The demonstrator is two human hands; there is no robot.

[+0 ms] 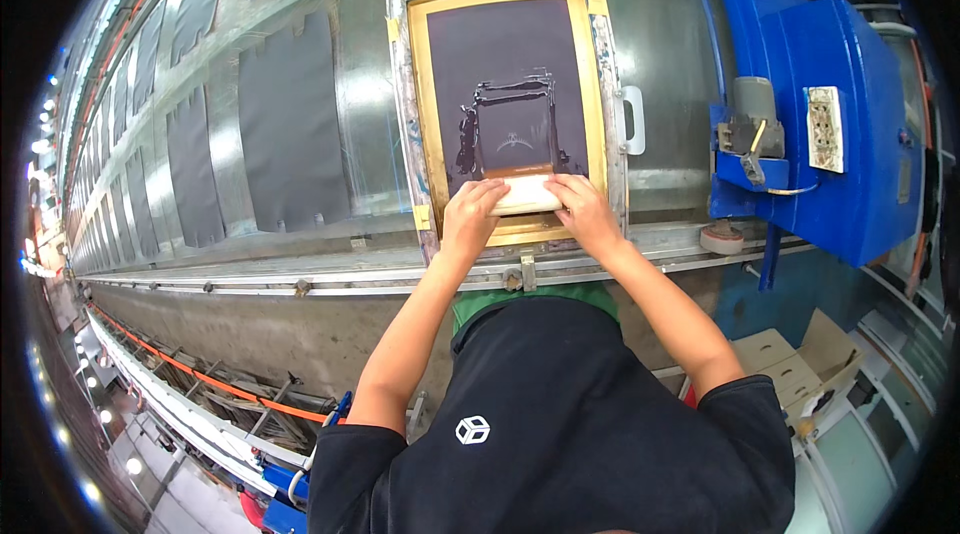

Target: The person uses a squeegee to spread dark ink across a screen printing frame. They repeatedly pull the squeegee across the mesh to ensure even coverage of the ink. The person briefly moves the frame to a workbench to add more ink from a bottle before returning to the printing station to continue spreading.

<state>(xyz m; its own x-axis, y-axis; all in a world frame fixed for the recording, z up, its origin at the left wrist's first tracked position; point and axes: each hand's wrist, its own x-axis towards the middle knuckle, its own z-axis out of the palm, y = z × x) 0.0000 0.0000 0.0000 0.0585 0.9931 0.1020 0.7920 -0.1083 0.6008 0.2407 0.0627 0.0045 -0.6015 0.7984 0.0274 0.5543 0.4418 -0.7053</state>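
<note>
My left hand [470, 218] and my right hand [588, 214] grip the two ends of a squeegee [527, 196] with a pale wooden handle and a brown blade edge. It lies across the near part of a screen-printing frame [404, 94], its blade against the dark mesh [500, 46]. Glossy black ink [467, 139] borders a rectangular patch on the mesh just beyond the blade, with a faint arc-shaped mark inside. Yellow tape [437, 134] lines the frame's inner edges. My fingers hide both handle ends.
Dark cut fabric pieces [290, 124] lie in rows on the long table to the left. A blue machine [840, 134] with a grey motor [753, 99] stands at right. A metal rail [400, 279] runs along the near table edge. Cardboard boxes [775, 359] sit lower right.
</note>
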